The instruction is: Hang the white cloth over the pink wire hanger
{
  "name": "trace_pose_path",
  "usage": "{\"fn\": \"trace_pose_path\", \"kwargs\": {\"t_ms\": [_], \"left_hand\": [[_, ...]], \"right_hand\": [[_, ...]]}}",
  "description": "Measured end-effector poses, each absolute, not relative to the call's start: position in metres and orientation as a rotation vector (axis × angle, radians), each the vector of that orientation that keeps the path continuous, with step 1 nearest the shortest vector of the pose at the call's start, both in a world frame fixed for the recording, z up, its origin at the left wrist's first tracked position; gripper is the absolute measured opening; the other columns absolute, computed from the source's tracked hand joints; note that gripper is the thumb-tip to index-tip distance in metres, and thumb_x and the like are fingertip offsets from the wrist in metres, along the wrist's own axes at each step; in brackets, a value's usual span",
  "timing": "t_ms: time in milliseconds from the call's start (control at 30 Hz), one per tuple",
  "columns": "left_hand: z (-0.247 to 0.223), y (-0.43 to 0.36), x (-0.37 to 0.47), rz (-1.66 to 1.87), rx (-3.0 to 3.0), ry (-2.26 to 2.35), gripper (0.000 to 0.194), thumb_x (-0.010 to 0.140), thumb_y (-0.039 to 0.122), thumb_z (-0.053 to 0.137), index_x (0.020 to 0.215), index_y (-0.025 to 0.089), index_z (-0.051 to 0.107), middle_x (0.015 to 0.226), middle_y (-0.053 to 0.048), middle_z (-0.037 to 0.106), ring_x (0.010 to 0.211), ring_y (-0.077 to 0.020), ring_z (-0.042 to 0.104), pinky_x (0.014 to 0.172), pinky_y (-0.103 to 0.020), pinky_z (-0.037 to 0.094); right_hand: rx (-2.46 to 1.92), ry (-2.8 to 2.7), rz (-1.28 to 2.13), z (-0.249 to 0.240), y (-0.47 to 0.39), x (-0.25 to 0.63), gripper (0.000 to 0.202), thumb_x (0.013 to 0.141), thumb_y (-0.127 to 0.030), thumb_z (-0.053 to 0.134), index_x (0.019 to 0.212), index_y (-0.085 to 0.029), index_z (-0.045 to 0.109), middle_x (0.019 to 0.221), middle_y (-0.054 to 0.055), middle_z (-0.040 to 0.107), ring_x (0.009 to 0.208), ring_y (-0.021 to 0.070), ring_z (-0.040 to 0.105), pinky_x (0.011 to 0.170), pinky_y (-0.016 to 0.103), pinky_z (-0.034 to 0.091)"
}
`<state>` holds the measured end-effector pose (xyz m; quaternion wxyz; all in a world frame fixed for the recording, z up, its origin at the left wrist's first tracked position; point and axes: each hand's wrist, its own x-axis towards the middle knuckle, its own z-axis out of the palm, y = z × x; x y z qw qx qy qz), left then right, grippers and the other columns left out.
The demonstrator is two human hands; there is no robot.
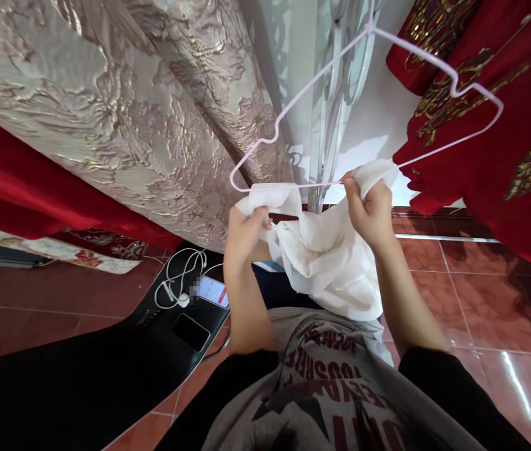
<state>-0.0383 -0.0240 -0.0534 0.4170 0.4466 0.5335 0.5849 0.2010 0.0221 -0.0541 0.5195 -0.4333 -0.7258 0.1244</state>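
Note:
A pale pink hanger (310,80) hangs in front of me, its lower bar level with my hands. White cloth (335,257) drapes over that bar at two places and sags in folds between my arms onto my lap. My left hand (244,235) is closed on the cloth just below the bar's left end. With fingers pinched, my right hand (369,210) grips the cloth and touches the bar at its right part.
A black seat (59,376) at left bears two phones (213,291) (191,332) and white earphones (183,299). Patterned beige fabric (153,125) hangs at upper left, red embroidered fabric (495,163) at right. The floor is red tile (472,294).

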Motion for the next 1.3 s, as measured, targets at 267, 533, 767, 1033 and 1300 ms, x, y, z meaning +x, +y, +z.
{"fn": "trace_pose_path", "kwargs": {"t_ms": [267, 533, 767, 1033, 1300], "left_hand": [[-0.013, -0.01, -0.08, 1.494, 1.303, 1.565, 0.021, 0.063, 0.006, 0.052, 0.047, 0.018, 0.059, 0.044, 0.001, 0.054, 0.044, -0.0125, 0.049, 0.045, -0.023, 0.037], [0.027, -0.009, -0.088, 1.553, 1.503, 1.784, 0.024, 0.06, 0.01, 0.047, 0.038, 0.019, 0.05, 0.035, 0.001, 0.042, 0.035, -0.0102, 0.035, 0.04, -0.026, 0.023], [0.051, -0.002, -0.069, 1.653, 1.678, 1.911, 0.032, 0.071, 0.005, 0.049, 0.041, 0.017, 0.05, 0.034, 0.004, 0.036, 0.037, -0.0072, 0.032, 0.043, -0.023, 0.024], [0.048, -0.011, -0.087, 1.216, 1.606, 2.018, 0.029, 0.07, 0.011, 0.049, 0.043, 0.016, 0.057, 0.039, 0.0, 0.05, 0.043, -0.0119, 0.046, 0.046, -0.022, 0.033], [0.033, 0.004, -0.096, 1.616, 1.334, 1.272, 0.016, 0.071, 0.02, 0.068, 0.055, 0.019, 0.065, 0.062, -0.008, 0.072, 0.047, -0.0088, 0.022, 0.05, -0.03, 0.036]], "right_hand": [[-1.05, -1.734, 0.323, -0.057, 0.019, 0.195, 0.042, 0.107, -0.051, 0.043, 0.1, -0.018, 0.069, 0.095, 0.007, 0.071, 0.089, 0.016, 0.066, 0.084, 0.033, 0.053], [-1.066, -1.736, 0.298, -0.06, 0.02, 0.198, 0.043, 0.107, -0.053, 0.043, 0.101, -0.02, 0.069, 0.099, 0.008, 0.072, 0.092, 0.0174, 0.066, 0.086, 0.035, 0.053], [-1.069, -1.721, 0.307, -0.059, 0.018, 0.196, 0.044, 0.107, -0.054, 0.042, 0.099, -0.02, 0.069, 0.097, 0.008, 0.072, 0.091, 0.0183, 0.066, 0.085, 0.036, 0.053], [-1.062, -1.707, 0.301, -0.066, 0.02, 0.195, 0.045, 0.107, -0.055, 0.041, 0.1, -0.02, 0.068, 0.096, 0.008, 0.072, 0.087, 0.0179, 0.065, 0.083, 0.036, 0.052], [-1.083, -1.692, 0.308, -0.066, 0.02, 0.193, 0.047, 0.107, -0.058, 0.039, 0.1, -0.021, 0.067, 0.097, 0.008, 0.072, 0.089, 0.0188, 0.065, 0.087, 0.037, 0.053]]}}
